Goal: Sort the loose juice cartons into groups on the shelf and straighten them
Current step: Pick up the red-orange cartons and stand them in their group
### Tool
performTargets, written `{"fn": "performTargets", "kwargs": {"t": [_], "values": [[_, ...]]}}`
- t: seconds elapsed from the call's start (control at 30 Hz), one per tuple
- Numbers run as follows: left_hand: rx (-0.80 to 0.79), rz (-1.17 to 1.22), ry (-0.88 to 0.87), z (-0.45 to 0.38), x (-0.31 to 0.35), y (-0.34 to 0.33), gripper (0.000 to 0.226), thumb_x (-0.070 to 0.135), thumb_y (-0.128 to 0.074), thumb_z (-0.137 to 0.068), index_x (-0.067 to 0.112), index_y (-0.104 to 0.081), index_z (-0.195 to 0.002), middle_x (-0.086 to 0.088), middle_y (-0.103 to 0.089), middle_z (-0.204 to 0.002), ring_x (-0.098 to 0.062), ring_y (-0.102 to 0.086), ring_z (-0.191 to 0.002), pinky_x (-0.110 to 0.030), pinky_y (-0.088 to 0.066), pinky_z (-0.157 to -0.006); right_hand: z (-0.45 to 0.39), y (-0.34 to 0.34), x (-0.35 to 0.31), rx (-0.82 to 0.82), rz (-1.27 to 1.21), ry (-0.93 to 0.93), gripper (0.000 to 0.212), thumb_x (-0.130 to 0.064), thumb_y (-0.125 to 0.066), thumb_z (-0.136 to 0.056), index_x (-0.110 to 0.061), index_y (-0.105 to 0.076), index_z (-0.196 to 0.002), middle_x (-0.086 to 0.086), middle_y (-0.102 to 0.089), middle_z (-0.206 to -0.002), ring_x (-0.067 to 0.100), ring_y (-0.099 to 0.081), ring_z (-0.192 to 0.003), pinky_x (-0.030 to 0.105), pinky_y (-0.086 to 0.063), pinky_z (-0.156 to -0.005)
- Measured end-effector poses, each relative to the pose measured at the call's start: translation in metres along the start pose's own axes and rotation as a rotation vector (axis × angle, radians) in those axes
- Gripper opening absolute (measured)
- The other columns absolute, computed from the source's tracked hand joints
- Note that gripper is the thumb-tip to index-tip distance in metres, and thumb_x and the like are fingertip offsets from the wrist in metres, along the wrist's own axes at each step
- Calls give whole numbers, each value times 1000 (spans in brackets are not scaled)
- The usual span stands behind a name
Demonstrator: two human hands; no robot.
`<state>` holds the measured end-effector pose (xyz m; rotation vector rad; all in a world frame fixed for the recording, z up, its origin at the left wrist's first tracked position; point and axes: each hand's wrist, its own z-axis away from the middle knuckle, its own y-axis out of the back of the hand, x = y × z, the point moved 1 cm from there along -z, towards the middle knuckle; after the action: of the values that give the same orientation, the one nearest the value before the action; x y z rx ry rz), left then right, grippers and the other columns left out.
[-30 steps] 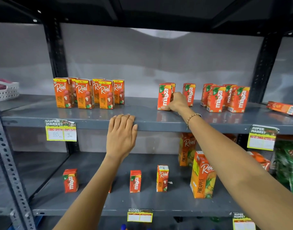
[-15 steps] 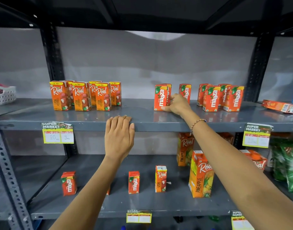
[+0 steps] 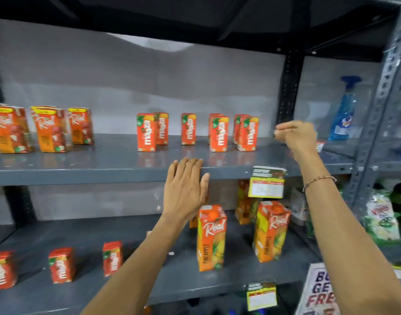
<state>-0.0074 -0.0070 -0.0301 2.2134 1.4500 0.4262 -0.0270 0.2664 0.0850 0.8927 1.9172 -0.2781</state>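
Up on the grey upper shelf (image 3: 104, 169), the small Maaza cartons (image 3: 219, 134) stand upright in a loose row, some paired one behind another, one alone in the gap between pairs. Well to their left stands a cluster of Real cartons (image 3: 50, 129). The left hand (image 3: 186, 189) lies flat against the shelf's front edge, fingers straight and held together, gripping nothing. The right hand (image 3: 296, 136) hangs in the air just right of the last Maaza cartons, fingers curled loosely inward and empty, touching no carton. On the lower shelf (image 3: 81, 289), three more small Maaza cartons (image 3: 62, 264) stand apart at the left, and tall pineapple cartons (image 3: 211, 237) stand further right.
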Motion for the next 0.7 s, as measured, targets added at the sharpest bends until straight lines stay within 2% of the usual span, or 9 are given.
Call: {"fn": "performTargets", "kwargs": {"t": [0.07,0.13,0.17,0.33,0.4,0.5,0.57,0.63,0.7], "values": [[1,5,-2,-7,28,-13,46,38,-31,-97,10,-63,-117,-5,-65,-118,-26,-58,-115,-40,-28,-106,-19,29,26,120,168,-37,22,-5,-69,-74,-1,-75,-95,16,-74,-84,-2,-66,-59,25,-53,-64],[19,4,-7,-14,50,-24,46,38,-32,-97,10,-63,-117,-5,-65,-118,-26,-58,-115,-40,-28,-106,-32,49,45,206,336,-79,24,-9,-61,-81,2,-74,-98,22,-72,-103,26,-69,-98,34,-52,-84],[28,1,-9,-17,60,-29,46,38,-33,-96,10,-64,-117,-5,-65,-118,-26,-59,-115,-40,-28,-106,-36,56,50,213,371,-109,27,-10,-57,-84,5,-71,-101,26,-70,-107,36,-64,-107,38,-49,-90],[78,-42,16,-25,87,-42,44,36,-34,-96,10,-65,-114,-5,-67,-115,-25,-60,-112,-39,-30,-104,-56,71,60,47,542,-175,35,-7,-42,-96,20,-54,-116,38,-54,-126,44,-52,-121,41,-41,-98],[98,-70,2,-25,86,-45,43,35,-35,-96,10,-65,-114,-6,-67,-114,-25,-61,-109,-39,-31,-103,-64,74,63,-51,580,-176,35,-3,-36,-97,19,-50,-120,37,-50,-131,43,-49,-124,41,-39,-98],[132,-95,-25,-24,83,-48,42,34,-34,-97,11,-64,-115,-5,-66,-115,-23,-61,-106,-37,-32,-99,-74,76,66,-139,559,-196,35,-7,-37,-98,15,-51,-121,29,-52,-133,38,-51,-121,38,-41,-87],[164,-98,-21,-24,83,-50,39,33,-35,-97,12,-63,-114,-4,-66,-114,-21,-59,-104,-35,-32,-97,-75,78,67,-152,494,-224,38,-13,-40,-98,14,-49,-124,27,-53,-132,37,-53,-120,38,-42,-93],[197,-93,-6,-23,83,-52,38,32,-37,-96,12,-64,-113,-4,-67,-113,-20,-58,-103,-34,-32,-97,-78,80,71,-170,394,-262,41,-20,-45,-97,9,-49,-125,22,-57,-121,33,-57,-108,37,-44,-90],[226,-89,7,-23,85,-53,37,32,-37,-96,12,-64,-112,-4,-67,-111,-20,-59,-103,-34,-32,-97,-81,80,75,-205,315,-295,31,-22,-50,-94,1,-53,-114,17,-59,-110,26,-54,-96,33,-44,-83]]}}
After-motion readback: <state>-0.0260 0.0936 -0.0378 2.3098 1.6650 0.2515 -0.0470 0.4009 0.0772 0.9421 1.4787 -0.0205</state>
